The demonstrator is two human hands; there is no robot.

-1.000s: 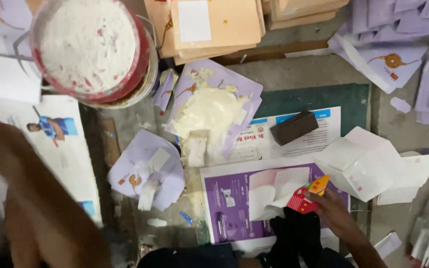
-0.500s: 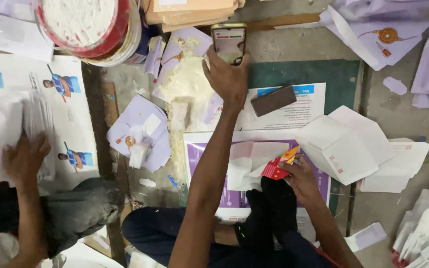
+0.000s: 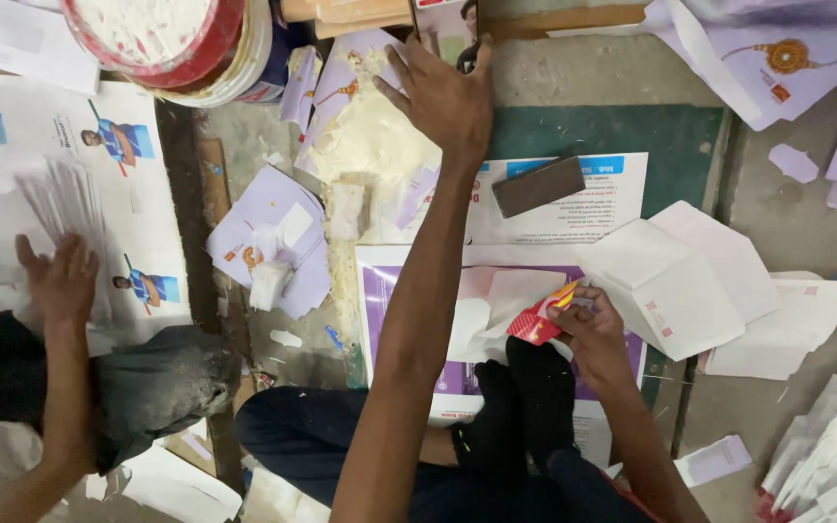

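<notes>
Head view, looking straight down at a floor [image 3: 796,126] strewn with paper goods; the person sits cross-legged, dark socks [image 3: 525,407] visible at bottom centre. Left hand [image 3: 443,97] is stretched far forward, palm down, fingers spread and open, fingertips at the lower edge of a phone-like object [image 3: 443,24] lying at the top of the frame; whether the fingers actually touch it cannot be told. Just left of that hand lies a mound of pale yellowish paste [image 3: 365,145] on a lilac sheet. Right hand [image 3: 593,329] is low and close to the body, its grip pinching a small red and yellow packet [image 3: 540,318] between thumb and fingers, over a purple printed sheet [image 3: 496,310] with white folded paper on it. A dark rectangular block [image 3: 538,186] rests on a white printed leaflet [image 3: 593,199] between the two hands, touched by neither. White envelopes [image 3: 675,281] lie fanned just right of the right hand. A red-rimmed round tub [image 3: 162,39] with white contents stands at upper left. Lilac envelopes [image 3: 268,242] with small white scraps lie left of the forearm. At far left, another person's hand [image 3: 58,281] rests flat on a stack of printed sheets [image 3: 60,203].
</notes>
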